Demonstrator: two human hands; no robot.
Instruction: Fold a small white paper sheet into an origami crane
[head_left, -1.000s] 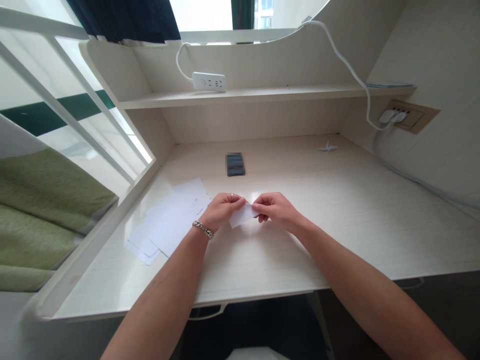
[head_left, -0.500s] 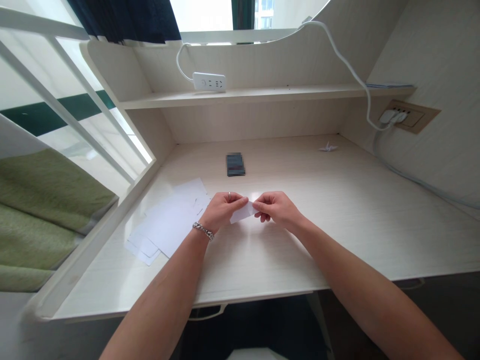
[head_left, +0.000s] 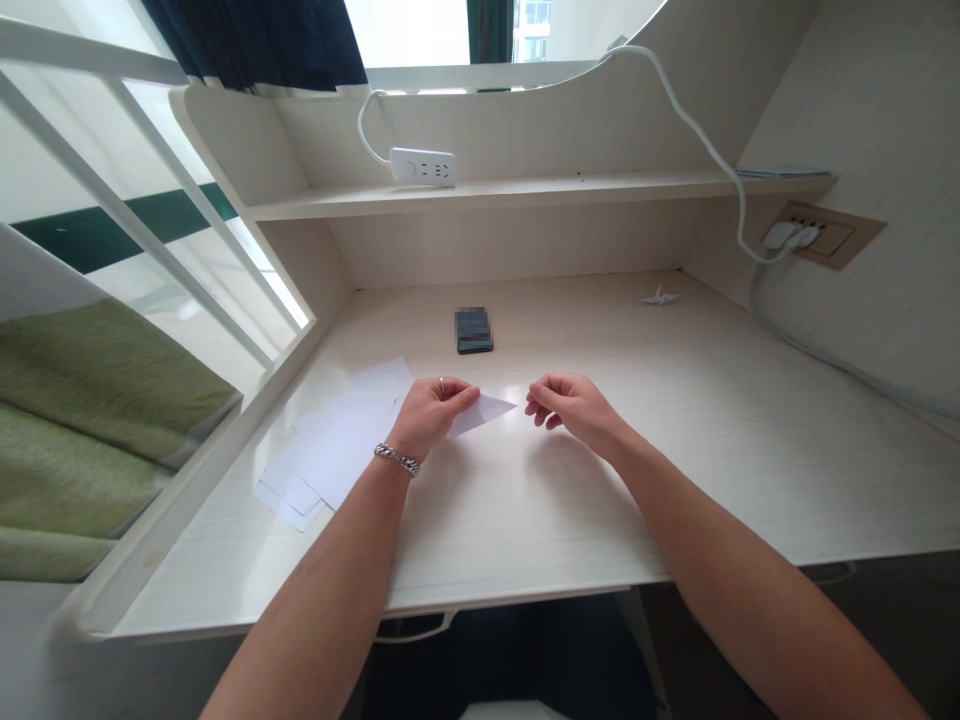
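A small piece of folded white paper (head_left: 484, 412), its tip tapering to a point on the right, is pinched between the thumb and fingers of my left hand (head_left: 433, 412). That hand wears a ring and a chain bracelet (head_left: 397, 460) at the wrist. Just right of the paper's tip, a small gap away, my right hand (head_left: 566, 402) has its fingers curled and its thumb against the index finger. Nothing shows in it. The left fingers cover part of the paper.
White sheets (head_left: 341, 430) lie overlapping on the desk (head_left: 495, 530) at the left. Beyond my hands is a dark, phone-like rectangle (head_left: 474, 330). A folded paper crane (head_left: 659, 297) sits at the back right. A white power strip (head_left: 422, 167) stands on the shelf (head_left: 525, 195).
My right hand has let go of the paper's tip and moved right. My left hand, still pinching the paper, has shifted a little left, baring the pointed end.
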